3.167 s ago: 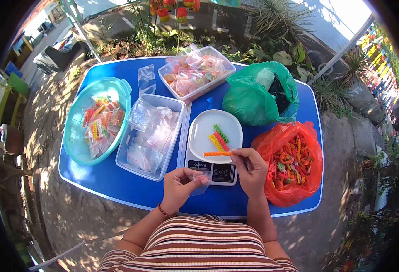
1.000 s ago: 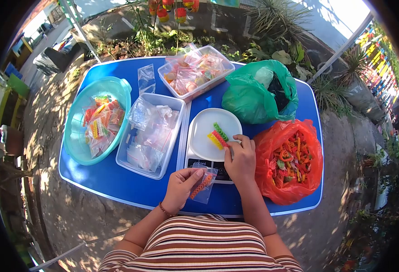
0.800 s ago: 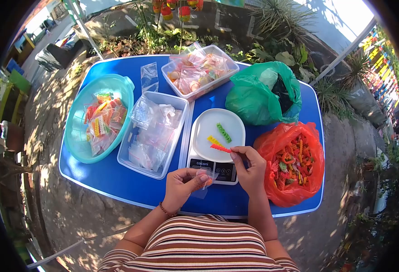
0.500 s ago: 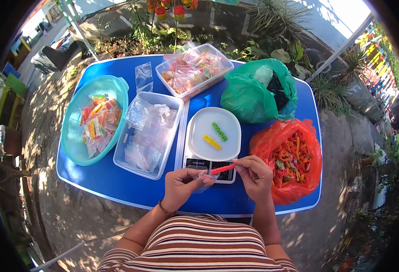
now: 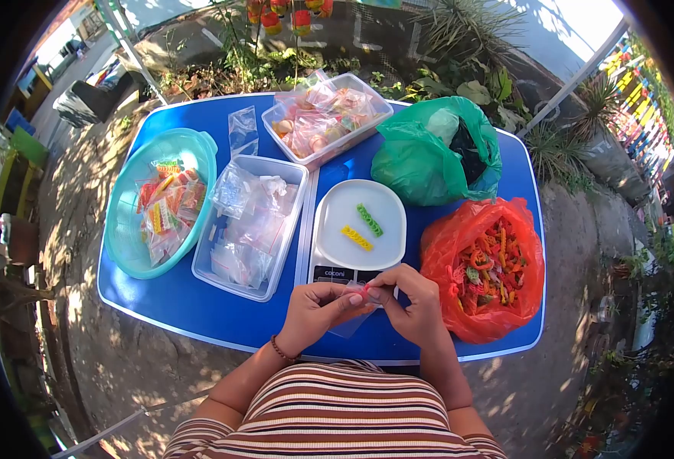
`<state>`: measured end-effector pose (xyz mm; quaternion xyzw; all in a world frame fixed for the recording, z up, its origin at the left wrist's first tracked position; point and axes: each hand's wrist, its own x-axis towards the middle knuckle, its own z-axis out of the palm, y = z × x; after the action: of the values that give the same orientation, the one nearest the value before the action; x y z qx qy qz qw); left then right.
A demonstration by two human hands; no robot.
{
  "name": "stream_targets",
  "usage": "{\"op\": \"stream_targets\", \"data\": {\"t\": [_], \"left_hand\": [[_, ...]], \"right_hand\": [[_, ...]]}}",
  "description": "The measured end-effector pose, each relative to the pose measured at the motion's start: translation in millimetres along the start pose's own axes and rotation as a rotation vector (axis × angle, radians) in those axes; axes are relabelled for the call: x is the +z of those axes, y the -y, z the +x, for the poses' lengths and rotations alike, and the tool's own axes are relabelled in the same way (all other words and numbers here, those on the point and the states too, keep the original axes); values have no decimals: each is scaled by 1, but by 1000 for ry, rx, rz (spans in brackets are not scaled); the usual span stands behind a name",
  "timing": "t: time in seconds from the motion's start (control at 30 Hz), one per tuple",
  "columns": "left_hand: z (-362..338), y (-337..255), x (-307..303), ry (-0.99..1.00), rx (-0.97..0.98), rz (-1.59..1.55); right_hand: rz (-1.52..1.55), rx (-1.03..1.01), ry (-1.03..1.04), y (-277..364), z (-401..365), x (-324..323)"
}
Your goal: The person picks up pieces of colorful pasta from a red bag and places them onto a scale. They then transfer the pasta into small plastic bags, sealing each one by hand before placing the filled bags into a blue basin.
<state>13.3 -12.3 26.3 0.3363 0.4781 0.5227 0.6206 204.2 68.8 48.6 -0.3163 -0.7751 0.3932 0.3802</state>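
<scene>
My left hand (image 5: pixel 310 314) pinches a small clear plastic bag (image 5: pixel 350 327) over the table's front edge. Between the fingertips of my right hand (image 5: pixel 415 304) is a red twisted snack piece (image 5: pixel 363 292), mostly hidden, at the mouth of the bag. Just beyond my hands stands a kitchen scale (image 5: pixel 334 273) with a white tray (image 5: pixel 337 203) on top. A green twisted piece (image 5: pixel 369 220) and a yellow twisted piece (image 5: pixel 357 238) lie apart on that tray. My right hand partly covers the scale's front panel.
A red plastic bag (image 5: pixel 448 294) full of colourful pieces stands right, with a green plastic bag (image 5: pixel 406 172) behind it. Left are a turquoise basin (image 5: pixel 122 210) of filled packets and a clear container (image 5: pixel 301 195) of small bags. Another container (image 5: pixel 348 147) with packets sits at the back.
My right hand has moved left and slightly down, up to my left hand. The red piece showed at length before; now only a bit shows at the bag's mouth.
</scene>
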Motion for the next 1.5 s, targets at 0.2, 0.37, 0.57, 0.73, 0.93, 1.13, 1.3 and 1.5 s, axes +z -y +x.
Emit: {"op": "stream_targets", "data": {"t": [0.2, 0.37, 0.57, 0.73, 0.93, 1.13, 1.3, 1.5], "left_hand": [[1, 8, 4, -91, 45, -158], [2, 18, 4, -53, 35, -256], [0, 20, -4, -60, 54, 46], [3, 26, -9, -159, -5, -232], [-1, 18, -6, -220, 18, -241], [-1, 18, -9, -152, 88, -57], [-1, 15, -5, -94, 136, -30], [2, 11, -4, 18, 34, 37]], "right_hand": [[-24, -23, 89, -2, -4, 4], [-57, -38, 150, -2, -5, 8], [169, 201, -81, -26, 4, 9], [-520, -34, -183, -47, 25, 30], [-566, -103, -196, -48, 26, 37], [207, 194, -83, -31, 5, 11], [200, 67, -81, -25, -3, -2], [120, 70, -44, -14, -4, 0]]}}
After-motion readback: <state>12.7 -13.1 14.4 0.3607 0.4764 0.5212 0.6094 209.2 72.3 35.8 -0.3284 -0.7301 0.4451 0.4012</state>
